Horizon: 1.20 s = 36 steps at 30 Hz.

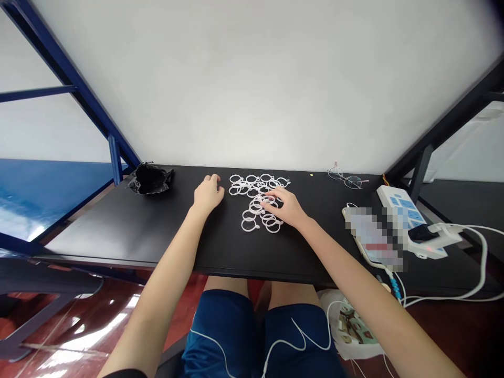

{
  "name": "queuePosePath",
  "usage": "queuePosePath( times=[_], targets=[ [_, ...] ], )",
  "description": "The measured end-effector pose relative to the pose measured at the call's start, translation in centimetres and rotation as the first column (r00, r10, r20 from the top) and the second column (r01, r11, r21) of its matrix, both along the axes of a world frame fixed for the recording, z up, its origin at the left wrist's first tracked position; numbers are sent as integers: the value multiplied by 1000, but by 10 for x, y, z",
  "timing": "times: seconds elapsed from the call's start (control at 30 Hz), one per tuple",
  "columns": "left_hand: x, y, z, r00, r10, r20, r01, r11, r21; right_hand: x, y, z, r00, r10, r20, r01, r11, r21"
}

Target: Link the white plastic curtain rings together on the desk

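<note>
Several white plastic curtain rings [249, 224], each with a small eyelet, lie in a loose, overlapping pile on the black desk. My right hand [289, 207] reaches over the right side of the pile. Its thumb and fingers are apart, with the fingertips on or just above the rings; whether they touch one is hard to see. To the left of the pile, my left hand [208, 194] rests on the desk, loosely curled with thumb and fingers apart. It holds nothing, and a strip of desk separates it from the rings.
A crumpled black plastic bag [151, 179] stands open at the back left. Eyeglasses [346, 177] lie at the back right, near a phone [372, 239] and a white power strip [409, 215] with cables. A white bag [354, 328] of items hangs below the front edge.
</note>
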State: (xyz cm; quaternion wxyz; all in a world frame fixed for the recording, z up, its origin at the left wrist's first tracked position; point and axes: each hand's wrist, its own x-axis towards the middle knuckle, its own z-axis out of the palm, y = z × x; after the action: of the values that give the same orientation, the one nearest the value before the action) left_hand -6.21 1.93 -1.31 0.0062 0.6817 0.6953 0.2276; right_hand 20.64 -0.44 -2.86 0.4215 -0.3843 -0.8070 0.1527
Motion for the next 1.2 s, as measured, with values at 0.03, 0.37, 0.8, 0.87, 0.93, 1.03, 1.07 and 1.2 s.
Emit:
queuePosePath(
  times=[0.03, 0.37, 0.8, 0.87, 0.93, 1.03, 1.07, 1.2],
  targets=[
    [-3, 1, -1, 999, 27, -31, -29, 998, -57, 0, 0, -1, 1000, 7, 8, -7, 1000, -1],
    [-6, 3, -4, 993, 14, -119, -36, 982, -183, -1, 0, -2, 999, 34, 17, -33, 999, -14],
    [-28, 10, 0, 973, -41, 228, 25, 997, 73, -5, -4, 4, 996, -22, -92, 31, 994, 100],
    [-23, 10, 5, 898, -116, 424, 12, 971, 239, -6, -5, 5, 990, -53, -134, 67, 992, 107],
    [-10, 7, 9, 721, -262, 642, 30, 937, 349, -8, -7, 5, 983, -70, -169, 86, 992, 91],
    [18, -1, 11, 368, -396, 841, 230, 915, 331, -10, -8, 4, 974, -83, -210, 97, 994, 55],
    [27, -4, 10, 285, -389, 876, 319, 900, 296, -11, -9, 4, 971, -92, -221, 105, 993, 47],
    [52, -17, 1, 126, -359, 925, 629, 750, 205, -13, -9, 5, 970, -129, -204, 142, 989, 51]
  ],
)
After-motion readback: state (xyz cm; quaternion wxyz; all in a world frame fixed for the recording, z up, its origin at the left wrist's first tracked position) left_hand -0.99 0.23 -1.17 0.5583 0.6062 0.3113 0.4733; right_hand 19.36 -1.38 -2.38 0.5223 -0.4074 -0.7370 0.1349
